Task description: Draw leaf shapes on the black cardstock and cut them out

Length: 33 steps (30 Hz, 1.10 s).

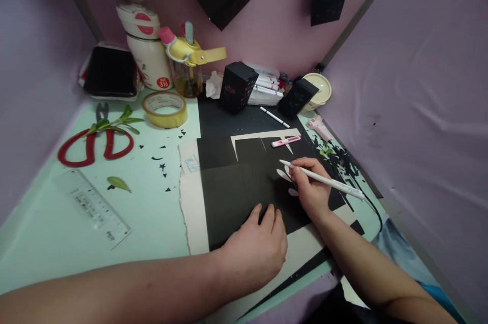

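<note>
right hand (310, 189): fingers closed round a white pen (320, 179), held at a slant, its tip on the black paper (244, 186) next to small white petal shapes (285, 176).
left hand (257, 247): flat, palm down, fingers together, pressing on the near edge of the black paper; it grips nothing.
black paper: creased into panels, lying on a torn pale card sheet (192, 197) on the mint table (152, 212); the landmark for all below.
pink craft knife (285, 141): on the far edge of the black paper, just beyond the pen tip.
white marker (274, 117): farther back from the black paper, on a dark mat.
black boxes (237, 87): two, upright, beyond the black paper, with a bundle of markers between them.
tape roll (164, 109): to the far left of the black paper, near a yellow-lidded bottle (186, 67).
red scissors (93, 146): well left of the black paper, a leafy sprig (114, 121) lying across them.
clear ruler (93, 207): left of the black paper, nearer the person, beside a single leaf (119, 183).
black scraps (339, 161): heaped just right of the black paper.
</note>
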Each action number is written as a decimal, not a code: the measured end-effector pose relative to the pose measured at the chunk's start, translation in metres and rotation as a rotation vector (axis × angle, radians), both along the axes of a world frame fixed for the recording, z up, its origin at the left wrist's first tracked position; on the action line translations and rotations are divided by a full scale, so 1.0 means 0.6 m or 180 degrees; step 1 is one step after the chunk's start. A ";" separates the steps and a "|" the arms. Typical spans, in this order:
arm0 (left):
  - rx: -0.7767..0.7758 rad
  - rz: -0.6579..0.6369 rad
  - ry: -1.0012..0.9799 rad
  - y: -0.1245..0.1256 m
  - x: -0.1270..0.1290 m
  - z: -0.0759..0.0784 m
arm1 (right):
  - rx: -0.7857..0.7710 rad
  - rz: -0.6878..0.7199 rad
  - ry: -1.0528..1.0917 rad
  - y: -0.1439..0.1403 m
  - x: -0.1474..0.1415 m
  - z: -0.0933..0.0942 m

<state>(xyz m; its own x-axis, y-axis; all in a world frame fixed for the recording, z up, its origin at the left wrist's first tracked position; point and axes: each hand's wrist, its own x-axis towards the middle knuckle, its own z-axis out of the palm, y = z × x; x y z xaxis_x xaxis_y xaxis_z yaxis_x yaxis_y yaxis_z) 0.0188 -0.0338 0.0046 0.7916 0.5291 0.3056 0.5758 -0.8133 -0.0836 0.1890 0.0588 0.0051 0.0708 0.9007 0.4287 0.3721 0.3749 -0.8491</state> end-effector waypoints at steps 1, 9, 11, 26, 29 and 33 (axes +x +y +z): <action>0.0009 0.0010 -0.0025 0.000 0.000 -0.001 | -0.0039 0.0019 -0.0060 -0.002 0.002 0.005; 0.0040 0.0020 -0.0103 -0.003 -0.002 -0.005 | -0.0782 0.0590 -0.0024 0.007 -0.001 0.047; 0.0051 0.0017 -0.0134 -0.002 -0.002 -0.003 | -0.0851 0.0692 -0.0075 0.016 -0.010 0.042; -0.0492 0.0714 -0.0427 0.039 -0.011 -0.007 | -0.0588 0.0848 -0.0818 0.046 -0.011 0.009; -0.0533 0.0691 -0.0425 0.041 -0.012 -0.004 | -0.0552 0.0832 -0.0943 0.049 -0.013 0.007; -0.0547 0.0687 -0.0458 0.042 -0.013 -0.001 | -0.0578 0.0773 -0.1009 0.050 -0.015 0.004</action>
